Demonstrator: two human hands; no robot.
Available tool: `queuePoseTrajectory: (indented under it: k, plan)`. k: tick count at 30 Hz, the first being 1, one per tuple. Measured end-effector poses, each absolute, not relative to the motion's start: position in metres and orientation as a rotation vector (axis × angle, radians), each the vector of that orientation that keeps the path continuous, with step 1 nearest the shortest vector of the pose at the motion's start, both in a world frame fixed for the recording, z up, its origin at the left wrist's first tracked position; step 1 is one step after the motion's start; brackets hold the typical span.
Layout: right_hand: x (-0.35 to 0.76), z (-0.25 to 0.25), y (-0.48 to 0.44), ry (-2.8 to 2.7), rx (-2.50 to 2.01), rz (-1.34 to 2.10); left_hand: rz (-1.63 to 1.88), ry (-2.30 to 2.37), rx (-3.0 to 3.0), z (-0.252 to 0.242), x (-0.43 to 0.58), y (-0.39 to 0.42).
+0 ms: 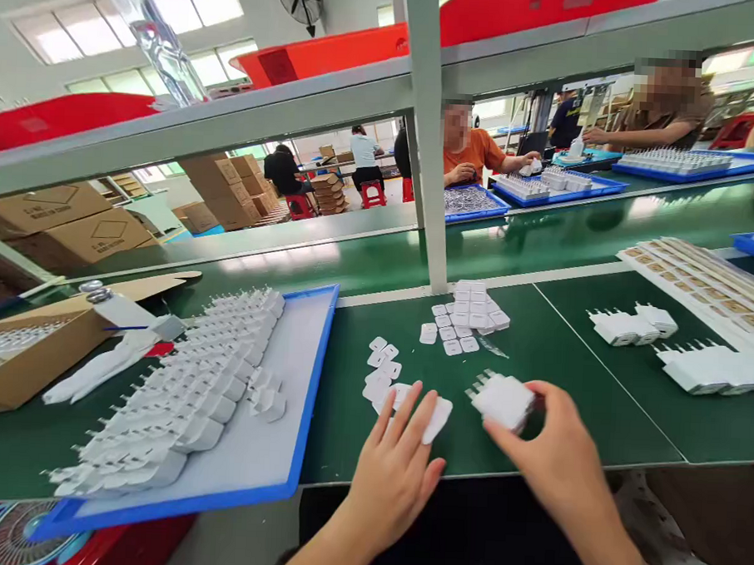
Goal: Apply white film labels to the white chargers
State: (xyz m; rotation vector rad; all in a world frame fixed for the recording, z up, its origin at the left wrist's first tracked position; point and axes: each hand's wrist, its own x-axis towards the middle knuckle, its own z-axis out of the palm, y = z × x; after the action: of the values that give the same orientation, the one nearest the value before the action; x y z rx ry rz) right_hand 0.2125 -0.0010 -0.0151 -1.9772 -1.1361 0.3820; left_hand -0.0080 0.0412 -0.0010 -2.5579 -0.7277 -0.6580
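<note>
My right hand (560,449) grips white plug adapters (502,401) between thumb and fingers, held just above the green table with their pins pointing left. How many are in the grip I cannot tell. With fingers stretched out, my left hand (393,475) lies over small flat white pieces with rounded corners. One such white piece (438,420) shows beside its fingertips, partly covered. More loose white pieces (380,381) are scattered just beyond that hand. Farther back, similar white pieces (469,303) lie in joined and overlapping groups.
On the left, a blue-rimmed tray (312,405) carries rows of plug adapters (185,391), pins up. A cardboard box (30,359) stands beyond it. More plug adapters (716,368) and long white strips (708,284) lie right. A shelf post (429,151) rises ahead; co-workers sit across.
</note>
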Motion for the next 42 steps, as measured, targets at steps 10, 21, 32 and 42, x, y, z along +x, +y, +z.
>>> queuePoseTrajectory:
  k: [10, 21, 32, 42]
  plan:
    - [0.147, 0.008, -0.017, -1.503, -1.812, 0.717, -1.085, -0.784, -2.906, -0.013, -0.009, 0.05]
    - [0.145, 0.016, -0.01, -1.519, -1.761, 0.927, -1.171, -0.974, -3.045, -0.025, -0.002, 0.046]
    - [0.182, 0.031, 0.011, -1.396, -1.358, 1.064, -1.525, -1.154, -3.497, 0.014, -0.008, 0.033]
    - [0.192, 0.013, 0.002, -1.023, -1.27, 0.902, -1.645, -1.459, -3.412, 0.019, -0.013, 0.03]
